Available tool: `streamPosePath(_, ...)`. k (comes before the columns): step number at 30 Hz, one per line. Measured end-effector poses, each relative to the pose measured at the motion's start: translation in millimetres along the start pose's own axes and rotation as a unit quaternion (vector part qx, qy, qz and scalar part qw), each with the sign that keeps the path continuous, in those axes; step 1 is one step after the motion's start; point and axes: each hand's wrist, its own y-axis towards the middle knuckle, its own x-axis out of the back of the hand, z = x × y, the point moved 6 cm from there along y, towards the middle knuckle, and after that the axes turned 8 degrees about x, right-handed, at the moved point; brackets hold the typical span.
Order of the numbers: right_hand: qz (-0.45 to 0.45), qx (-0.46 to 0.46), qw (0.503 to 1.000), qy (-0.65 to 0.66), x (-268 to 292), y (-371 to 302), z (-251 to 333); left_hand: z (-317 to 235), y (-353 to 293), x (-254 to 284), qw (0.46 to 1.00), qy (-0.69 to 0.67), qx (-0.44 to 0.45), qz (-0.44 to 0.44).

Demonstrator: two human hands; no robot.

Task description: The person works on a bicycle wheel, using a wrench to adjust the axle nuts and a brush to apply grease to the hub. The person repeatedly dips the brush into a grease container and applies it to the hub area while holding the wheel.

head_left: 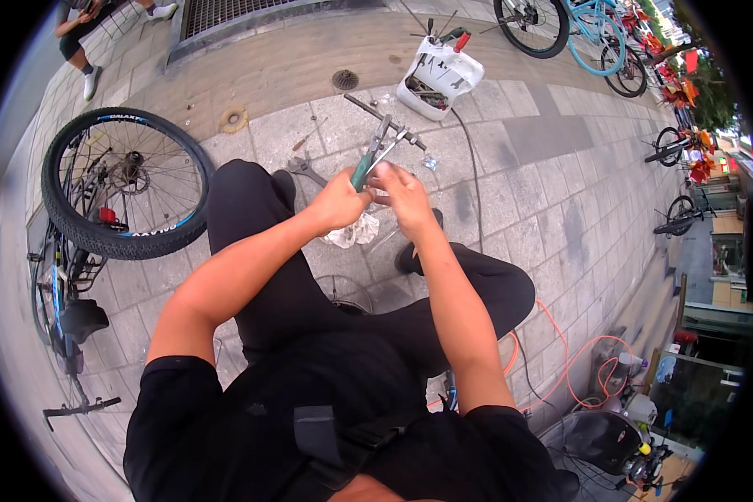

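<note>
Over the paving, our left hand (pixel 339 201) grips green-handled pliers (pixel 375 155); right hand (pixel 402 191) pinches a small part, unidentifiable. Slipping jaws could nip our fingers.

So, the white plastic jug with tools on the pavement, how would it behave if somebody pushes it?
The white jug looks thin-walled, so it would probably flex. The tool handles stick out above its cut top, so it may be top-heavy and tip. It sits on rough paving, so it likely drags rather than slides.

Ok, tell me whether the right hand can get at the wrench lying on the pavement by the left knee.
Probably not directly: the right hand is busy at the pliers, and the left hand lies between it and the wrench.
</note>
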Motion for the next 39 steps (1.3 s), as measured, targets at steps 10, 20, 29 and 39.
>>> streamPosePath(10,-0.066,0.055,0.996,-0.025,-15.7,17.1,8.8,7.8,-0.4,10.9,0.995,0.081,0.000,-0.050)
streamPosePath(20,-0.129,0.090,0.987,0.036,-5.0,39.3,22.7,2.1,4.4,2.9,0.986,-0.129,0.053,0.087)
streamPosePath(29,-0.144,0.144,0.953,-0.225,15.1,30.1,11.2,22.1,14.0,17.6,0.998,-0.049,0.027,-0.003)
streamPosePath(39,-0.114,-0.075,0.982,0.133,42.0,19.9,22.6,23.6,12.5,15.9,0.997,-0.025,0.070,0.018)
